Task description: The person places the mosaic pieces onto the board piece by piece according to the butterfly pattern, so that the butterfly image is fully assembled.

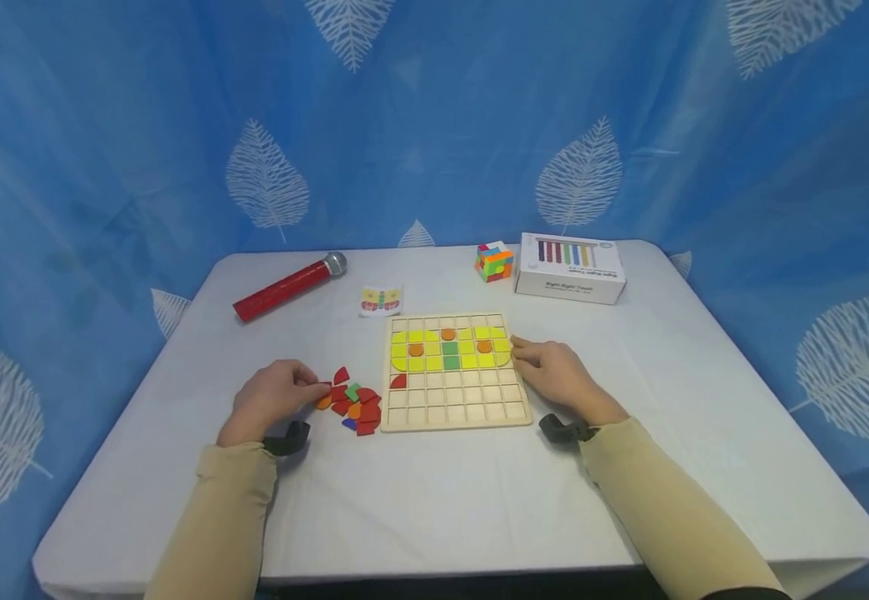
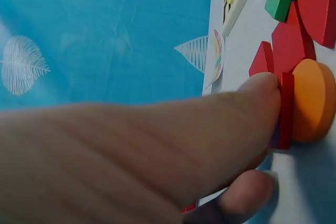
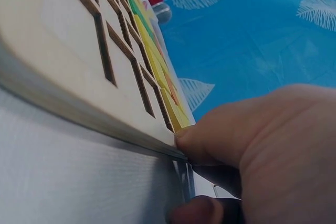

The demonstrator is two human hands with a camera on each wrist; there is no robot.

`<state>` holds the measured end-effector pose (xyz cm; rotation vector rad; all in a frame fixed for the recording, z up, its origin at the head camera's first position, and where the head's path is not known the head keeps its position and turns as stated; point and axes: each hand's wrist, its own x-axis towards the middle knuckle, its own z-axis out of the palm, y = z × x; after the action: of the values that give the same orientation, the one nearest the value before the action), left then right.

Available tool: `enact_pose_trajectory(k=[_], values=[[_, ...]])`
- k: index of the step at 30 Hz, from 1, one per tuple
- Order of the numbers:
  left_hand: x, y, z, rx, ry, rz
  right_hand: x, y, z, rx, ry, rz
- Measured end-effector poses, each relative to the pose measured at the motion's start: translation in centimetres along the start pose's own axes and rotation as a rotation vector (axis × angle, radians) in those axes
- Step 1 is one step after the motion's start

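Observation:
My left hand [image 1: 272,396] is at the left edge of a loose pile of wooden pieces [image 1: 369,412], mostly red with some orange, green and blue. Its thumb and fingers pinch a thin red piece [image 2: 286,111], which stands on edge against an orange disc [image 2: 313,100]. My right hand [image 1: 556,372] holds the right edge of a wooden grid board [image 1: 460,423], thumb on the rim. Yellow, orange and green pieces fill the board's upper rows, and a red quarter-round piece [image 1: 399,382] lies in the left column below them. The fingers under the right thumb are partly hidden.
Behind the board lies a small pattern card [image 1: 381,302] with a butterfly-like picture. A red microphone [image 1: 287,287] lies at the back left. A colourful puzzle cube [image 1: 494,262] and a white box [image 1: 571,268] stand at the back right, before a blue leaf-patterned curtain [image 1: 434,125].

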<state>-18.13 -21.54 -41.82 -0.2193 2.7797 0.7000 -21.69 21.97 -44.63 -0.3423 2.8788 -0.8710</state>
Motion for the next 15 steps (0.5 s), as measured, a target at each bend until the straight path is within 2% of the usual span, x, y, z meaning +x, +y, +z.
enact_pose_trajectory(k=[4,9,12,15], values=[[0.2,0.2,0.1,-0.038,0.007,0.016,-0.1,0.1,-0.1,-0.003,0.008,-0.012],[0.1,0.8,0.6,-0.166,0.106,0.088,-0.1,0.0,-0.1,0.005,0.008,-0.009],[-0.1,2.4,1.7,-0.244,0.12,0.162,-0.2,-0.1,-0.1,0.004,0.007,-0.007],[-0.4,4.8,3.0,-0.278,0.106,0.234,-0.3,-0.2,-0.1,0.009,0.005,0.005]])
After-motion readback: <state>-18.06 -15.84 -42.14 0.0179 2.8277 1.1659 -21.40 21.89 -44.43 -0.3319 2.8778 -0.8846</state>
